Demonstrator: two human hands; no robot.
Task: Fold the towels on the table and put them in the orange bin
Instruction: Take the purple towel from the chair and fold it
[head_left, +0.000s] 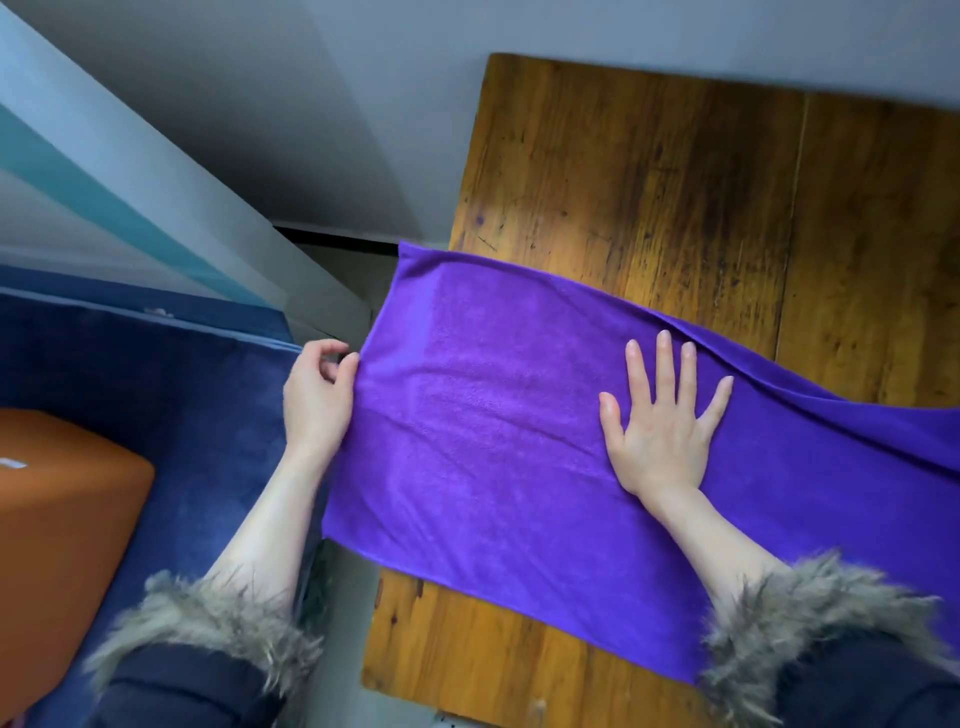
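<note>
At the far left, the orange bin (62, 545) sits on a dark blue carpet (208, 395), its rounded corner and one smooth side in view; the rest is cut off by the frame edge, so whether anything lies inside cannot be told. It stands well apart from the tabletop (675, 171), which is of worn brown wood with dark scratches.

The left hand (317, 400) comes next, reaching out of a dark sleeve with a shaggy fur cuff (208, 618). Its grip is a pinch: thumb and curled fingers close on the left short edge of the purple towel (467, 426), just where the cloth overhangs the tabletop's left side.

The towel is a bright violet, soft-napped fabric with a thin stitched hem. It lies spread as a long band across the tabletop, slanting from upper left to lower right, with its left end hanging past the wood and its right end running out of view. It looks to be a double layer, since a second edge shows along the far side near the right, though that is hard to confirm.

The right hand (665, 426) lies flat on the towel's upper surface right of centre, palm down, fingers straight and spread, pressing the cloth to the wood and grasping nothing. Its wrist emerges from a matching fur cuff at the lower right.
</note>
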